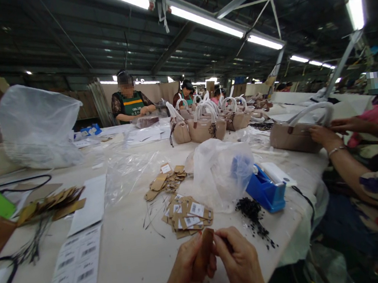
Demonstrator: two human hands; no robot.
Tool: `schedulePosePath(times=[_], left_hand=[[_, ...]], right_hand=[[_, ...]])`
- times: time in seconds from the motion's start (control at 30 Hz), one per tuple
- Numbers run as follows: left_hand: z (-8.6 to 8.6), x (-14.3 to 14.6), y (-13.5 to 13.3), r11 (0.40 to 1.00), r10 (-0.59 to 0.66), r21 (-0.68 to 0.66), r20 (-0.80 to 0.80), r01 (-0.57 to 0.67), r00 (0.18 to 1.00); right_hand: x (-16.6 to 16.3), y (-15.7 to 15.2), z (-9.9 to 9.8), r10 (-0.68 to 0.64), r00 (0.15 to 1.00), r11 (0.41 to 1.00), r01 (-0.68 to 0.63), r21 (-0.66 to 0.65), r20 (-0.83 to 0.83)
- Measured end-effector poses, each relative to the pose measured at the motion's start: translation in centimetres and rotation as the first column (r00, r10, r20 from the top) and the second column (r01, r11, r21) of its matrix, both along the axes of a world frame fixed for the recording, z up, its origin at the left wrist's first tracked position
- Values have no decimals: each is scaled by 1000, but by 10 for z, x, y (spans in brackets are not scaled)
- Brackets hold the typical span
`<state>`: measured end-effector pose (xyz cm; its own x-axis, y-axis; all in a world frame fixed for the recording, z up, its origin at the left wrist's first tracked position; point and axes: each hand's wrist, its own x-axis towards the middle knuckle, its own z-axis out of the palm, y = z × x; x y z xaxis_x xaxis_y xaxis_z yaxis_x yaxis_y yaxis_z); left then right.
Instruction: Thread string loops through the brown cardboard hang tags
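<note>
In my left hand (182, 268), closed at the front of the table, is a brown hang tag (202, 258) tilted upright. My right hand (241, 260) pinches close to the top edge of this tag; what sits between its fingertips is too small to make out. Just beyond both hands lies a pile of brown tags with white barcode stickers (187, 215). Farther back is a heap of tags (162, 181), with thin black strings (152, 217) to its left. To the right of my hands, small black pieces (251, 212) lie in a loose cluster.
A blue tape dispenser (267, 191) stands beside a crumpled clear bag (214, 175). Barcode label sheets (76, 277) and stringed tags (59, 205) lie left. Beige handbags (204, 128) stand farther back. At right, a co-worker's hands (326, 136) touch another handbag (288, 136).
</note>
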<state>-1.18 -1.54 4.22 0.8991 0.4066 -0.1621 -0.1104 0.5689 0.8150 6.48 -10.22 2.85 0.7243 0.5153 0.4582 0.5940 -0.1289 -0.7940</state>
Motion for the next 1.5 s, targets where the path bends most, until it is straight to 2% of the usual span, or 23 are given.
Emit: schedulePosePath(times=[0.17, 0.33, 0.47, 0.6, 0.67, 0.7, 0.83, 0.97, 1.07, 1.17, 1.3, 1.4, 1.5], left_hand=[[3, 1, -1, 998, -9, 70, -14, 10, 1000], [-9, 3, 2, 988, -7, 155, -39, 13, 999], [-17, 3, 5, 968, 51, 250, -111, -22, 993], [-14, 2, 5, 908, 59, 419, -125, -1, 990], [-10, 1, 3, 837, 66, 546, -116, 9, 991], [-8, 0, 2, 783, 80, 623, -110, 6, 991], [-8, -2, -3, 483, 141, 876, -75, -2, 987], [-19, -2, -4, 207, 136, 976, 34, -62, 990], [-25, -1, -3, 51, 142, 993, 100, -108, 985], [-29, 0, -2, -34, 152, 991, 134, -130, 979], [-31, 1, 0, -97, 190, 986, 153, -137, 970], [-35, 1, 1, -85, 203, 991, 119, -104, 972], [-39, 1, 1, -25, 200, 1000, -12, 17, 980]], right_hand=[[1, -1, 1, 36, 998, 999, -36, 3, -60], [0, -3, 0, -11, 998, 991, 3, -133, -62], [-5, -4, 1, -76, 979, 980, 39, -197, -187], [-6, -6, 7, 11, 939, 987, -66, -148, -344], [-2, -7, 10, 79, 912, 986, -131, -103, -402], [1, -8, 11, 115, 899, 984, -162, -77, -422], [10, -8, 7, 194, 855, 968, -247, -48, -480], [12, -8, -2, 196, 849, 959, -270, -83, -490], [12, -8, -6, 222, 831, 957, -286, -50, -510], [14, -9, -7, 198, 851, 959, -272, -85, -486], [16, -8, -8, 192, 882, 954, -271, -130, -430], [20, -8, -7, 180, 901, 958, -251, -137, -395], [26, -9, 1, 87, 960, 991, -111, -77, -265]])
